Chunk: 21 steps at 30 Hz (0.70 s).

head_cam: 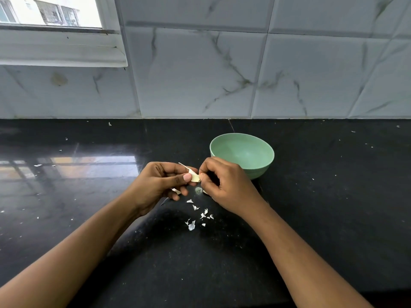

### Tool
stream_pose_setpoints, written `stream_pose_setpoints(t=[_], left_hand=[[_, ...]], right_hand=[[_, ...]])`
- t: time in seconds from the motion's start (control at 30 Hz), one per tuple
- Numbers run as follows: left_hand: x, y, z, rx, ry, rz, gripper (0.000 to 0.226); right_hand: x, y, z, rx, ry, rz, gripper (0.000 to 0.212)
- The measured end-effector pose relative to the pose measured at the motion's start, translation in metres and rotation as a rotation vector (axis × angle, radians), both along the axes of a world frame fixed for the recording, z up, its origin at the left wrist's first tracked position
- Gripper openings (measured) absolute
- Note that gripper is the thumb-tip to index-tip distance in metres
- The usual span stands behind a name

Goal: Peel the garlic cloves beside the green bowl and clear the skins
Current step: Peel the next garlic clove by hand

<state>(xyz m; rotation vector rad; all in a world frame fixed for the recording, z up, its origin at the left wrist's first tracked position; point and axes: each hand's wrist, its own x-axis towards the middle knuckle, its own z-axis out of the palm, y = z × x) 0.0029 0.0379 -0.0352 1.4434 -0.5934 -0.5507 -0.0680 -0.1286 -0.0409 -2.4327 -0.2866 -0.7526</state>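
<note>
My left hand [161, 185] pinches a pale garlic clove [195, 177] between thumb and fingers, just above the black counter. A strip of loose skin [184, 166] sticks up from the clove. My right hand [222, 183] meets it from the right, its curled fingertips pinching at the clove's end. The green bowl [264, 162] stands just behind my right hand and looks empty. Several white skin scraps [199, 215] lie on the counter below my hands. Another pale piece [177, 191] shows under my left fingers.
The black stone counter [333, 196] runs to a grey marbled tile wall [200, 74] at the back. A window sill [62, 52] juts out at the upper left. Tiny white flecks [37, 165] are scattered across the left and right of the counter.
</note>
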Motion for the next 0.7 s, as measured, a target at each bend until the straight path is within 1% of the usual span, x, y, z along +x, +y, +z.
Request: stream_pose_setpoints(t=[0.17, 0.4, 0.47, 0.53, 0.63, 0.7], left_hand=[[0.0013, 0.0033, 0.0015, 0.075, -0.091, -0.037, 0.008], [0.0004, 0.0053, 0.0058, 0.091, -0.125, -0.075, 0.008], [-0.0005, 0.0054, 0.0072, 0.084, -0.127, -0.083, 0.012], [-0.0015, 0.0058, 0.0081, 0.063, -0.129, -0.085, 0.014], [-0.0032, 0.0057, 0.0089, 0.021, -0.14, -0.078, 0.015], [-0.0041, 0.0046, 0.0089, -0.011, -0.142, -0.058, 0.015]], right_hand=[[-0.0007, -0.0001, -0.0002, -0.131, -0.028, 0.011, 0.022], [-0.0023, 0.0012, 0.0022, -0.157, -0.05, 0.029, 0.023], [-0.002, 0.0015, 0.0024, -0.157, -0.057, 0.03, 0.022], [-0.0016, 0.0023, 0.0025, -0.106, -0.056, 0.042, 0.021], [-0.0009, 0.0039, 0.0014, 0.051, -0.032, 0.078, 0.015], [-0.0005, 0.006, 0.0003, 0.152, -0.01, 0.093, 0.016]])
